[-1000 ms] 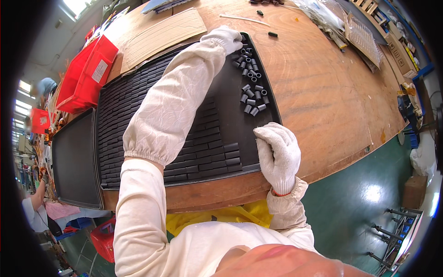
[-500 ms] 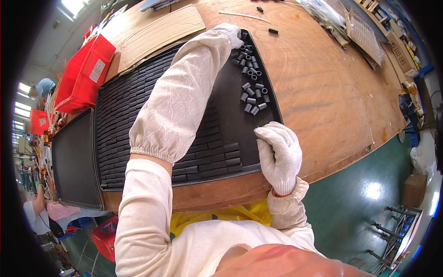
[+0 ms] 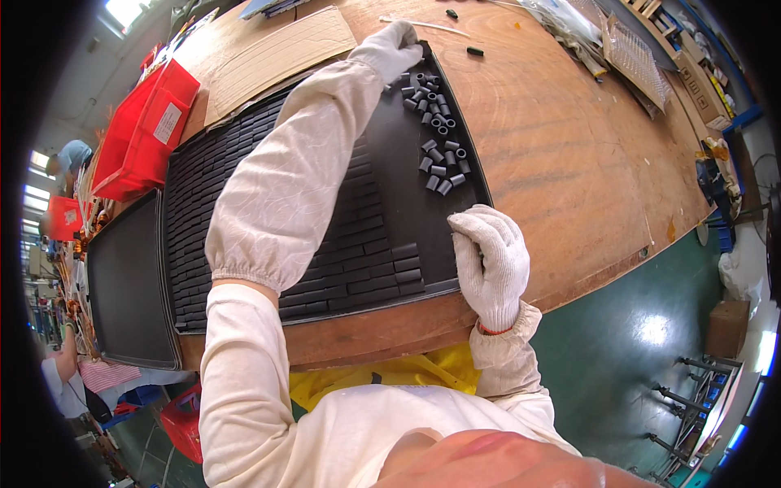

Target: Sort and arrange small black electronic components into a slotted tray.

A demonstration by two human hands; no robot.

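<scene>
A black tray lies before me on the wooden table. Rows of short black tubes fill its left and middle, packed flat side by side. Toward its right rim several loose black tubes lie scattered, some on end and some on their sides. My left hand, in a white glove, reaches to the far right corner; its fingers are bent together there, and what they grip is hidden. By the near right corner my right hand, also gloved, has its fingers curled closed over the rim area; its fingertips' contents do not show.
A second black tray adjoins on the left. Behind it stands a red bin. Flat cardboard lies beyond the tray. Two small black pieces and a thin white strip lie on the far tabletop. A person works at far left.
My left hand has moved slightly away and to the left at the tray's far corner. My right hand stays curled near the close corner. The whole view has shifted a little.
</scene>
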